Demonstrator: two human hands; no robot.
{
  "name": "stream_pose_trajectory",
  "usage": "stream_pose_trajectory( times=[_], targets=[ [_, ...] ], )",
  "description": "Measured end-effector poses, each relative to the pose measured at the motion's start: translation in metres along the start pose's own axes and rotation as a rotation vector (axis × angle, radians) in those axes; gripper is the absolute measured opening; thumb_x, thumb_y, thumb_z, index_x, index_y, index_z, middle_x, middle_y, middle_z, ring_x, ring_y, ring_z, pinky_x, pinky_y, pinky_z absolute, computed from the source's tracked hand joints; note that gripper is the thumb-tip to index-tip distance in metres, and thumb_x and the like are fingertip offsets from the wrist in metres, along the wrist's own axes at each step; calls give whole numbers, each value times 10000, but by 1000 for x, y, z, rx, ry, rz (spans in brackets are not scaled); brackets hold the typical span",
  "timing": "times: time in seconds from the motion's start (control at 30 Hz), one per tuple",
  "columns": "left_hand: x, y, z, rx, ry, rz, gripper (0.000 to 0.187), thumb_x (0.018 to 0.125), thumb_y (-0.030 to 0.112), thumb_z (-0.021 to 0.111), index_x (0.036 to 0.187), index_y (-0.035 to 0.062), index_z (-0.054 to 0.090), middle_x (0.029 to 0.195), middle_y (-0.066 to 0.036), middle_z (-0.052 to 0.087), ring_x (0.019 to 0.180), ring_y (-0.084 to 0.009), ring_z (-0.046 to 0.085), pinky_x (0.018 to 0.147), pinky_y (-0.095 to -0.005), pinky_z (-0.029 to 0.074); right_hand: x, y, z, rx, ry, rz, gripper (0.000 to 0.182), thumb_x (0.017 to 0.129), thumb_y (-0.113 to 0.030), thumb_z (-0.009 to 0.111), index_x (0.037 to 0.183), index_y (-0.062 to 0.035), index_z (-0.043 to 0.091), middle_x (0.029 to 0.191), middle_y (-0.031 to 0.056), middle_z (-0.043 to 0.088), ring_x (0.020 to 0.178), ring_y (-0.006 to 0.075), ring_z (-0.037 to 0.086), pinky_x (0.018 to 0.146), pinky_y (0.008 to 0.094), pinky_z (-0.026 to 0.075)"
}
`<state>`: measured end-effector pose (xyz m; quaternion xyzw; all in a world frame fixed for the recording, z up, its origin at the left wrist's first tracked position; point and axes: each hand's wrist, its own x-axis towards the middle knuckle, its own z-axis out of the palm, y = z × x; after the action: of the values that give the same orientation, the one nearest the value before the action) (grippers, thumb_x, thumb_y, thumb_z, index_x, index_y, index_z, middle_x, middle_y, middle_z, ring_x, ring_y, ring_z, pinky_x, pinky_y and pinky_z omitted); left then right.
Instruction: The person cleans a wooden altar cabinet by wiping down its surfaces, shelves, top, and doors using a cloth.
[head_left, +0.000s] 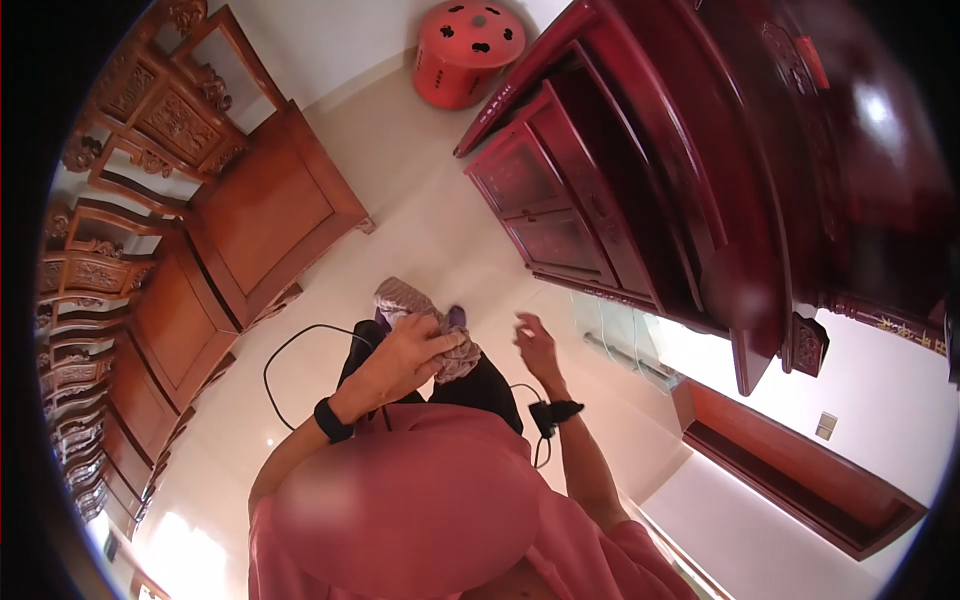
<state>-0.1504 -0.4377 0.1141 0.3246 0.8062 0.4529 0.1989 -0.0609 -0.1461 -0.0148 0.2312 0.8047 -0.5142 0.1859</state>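
My left hand [408, 355], with a black band at the wrist, is closed on a crumpled, greyish-pink patterned cloth [405, 298]. Part of the cloth sticks out beyond the fingers and part hangs below them, in front of my dark trousers [475, 400]. To the right, apart from the cloth, my right hand [537, 345] is in the air with fingers loosely bent and nothing visible in them. A black strap with a small device [548, 415] sits on that wrist. Purple footwear [457, 317] shows just behind the cloth.
A carved wooden bench [285, 205] runs along the left. Dark red glossy cabinet furniture [560, 200] stands on the right, and a red lidded drum [460, 65] is by the far wall. A black cable [267, 372] loops beside my left arm above the pale floor [410, 200].
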Motion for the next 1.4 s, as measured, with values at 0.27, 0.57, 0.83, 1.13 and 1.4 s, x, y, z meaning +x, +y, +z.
stream_pose_trajectory(
  times=[0.27,0.57,0.83,1.13,1.4],
  targets=[
    [12,23,6,-346,197,-123,487,701,-40,583,1183,32,565,1006,-119,504,890,-259,531,756,-337,452,8,-88,46,-30,-514,-476,678,718,-79,731,1319,-111,420,1249,106,468,1130,237,508,939,337,433],
    [20,49,31,-474,179,-206,483,717,-24,553,1198,15,549,911,-111,516,813,-237,524,719,-300,446,33,8,22,190,-565,-142,328,887,-267,572,1125,-42,553,1085,68,570,1042,179,559,909,292,448],
    [10,-4,71,-435,585,-472,403,751,-11,541,1154,-16,530,884,-121,584,738,-186,552,683,-279,454,35,-55,5,765,-535,336,383,969,-321,422,1164,-12,536,1059,57,607,975,143,590,874,315,490],
    [-1,-40,81,-816,589,-744,400,796,37,524,1193,-10,517,865,-67,619,710,-107,551,649,-253,464,60,-62,30,569,-547,271,415,992,-329,360,1249,-18,457,1142,98,585,1010,173,599,866,342,510],
    [2,-24,66,-903,554,-509,402,803,3,527,1205,2,500,1025,-99,591,801,-134,580,712,-257,483,80,-75,68,695,-867,685,667,902,-614,388,1265,-60,467,1206,95,558,1100,223,552,953,367,453]
  ],
)
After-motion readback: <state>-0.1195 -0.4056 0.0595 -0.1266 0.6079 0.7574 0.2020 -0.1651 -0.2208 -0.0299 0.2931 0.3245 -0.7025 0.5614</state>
